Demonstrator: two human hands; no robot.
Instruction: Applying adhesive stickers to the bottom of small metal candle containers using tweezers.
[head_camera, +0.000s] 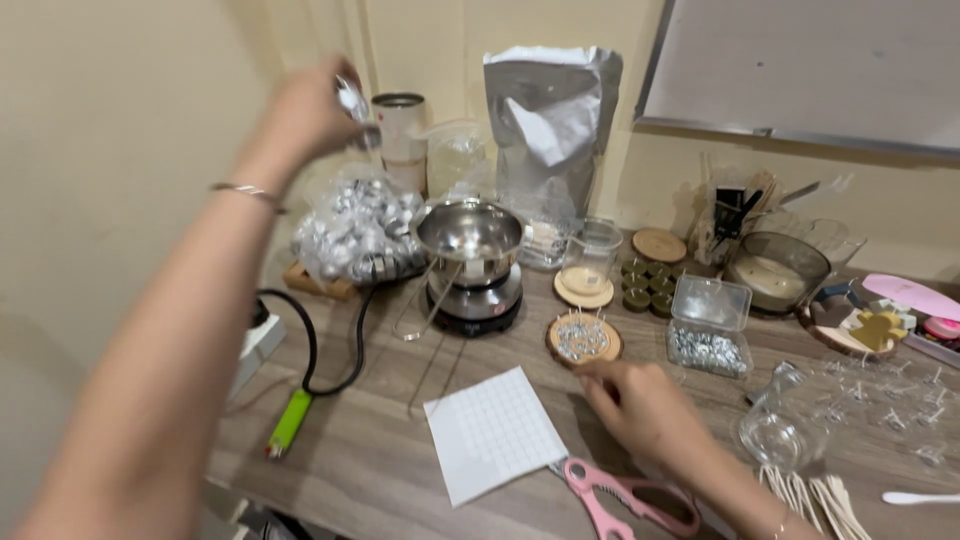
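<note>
My left hand (310, 105) is raised at the upper left and pinches a small shiny metal cup (352, 100) above a clear bag of silver cups (355, 232). My right hand (640, 405) rests low on the wooden table (370, 455), fingers curled, right below a round wooden coaster (583, 338) piled with small metal wick tabs. Whether it holds anything I cannot tell. A white sticker sheet (492, 432) lies to its left, and pink scissors (625, 495) lie just below it.
A steel melting pot (470, 232) sits on a small hot plate (474, 303). A silver foil bag (550, 125), a glass beaker (590, 255), green tins (648, 283), a clear box of tabs (709, 328), a green lighter (288, 422) and wooden sticks (815, 497) crowd the table.
</note>
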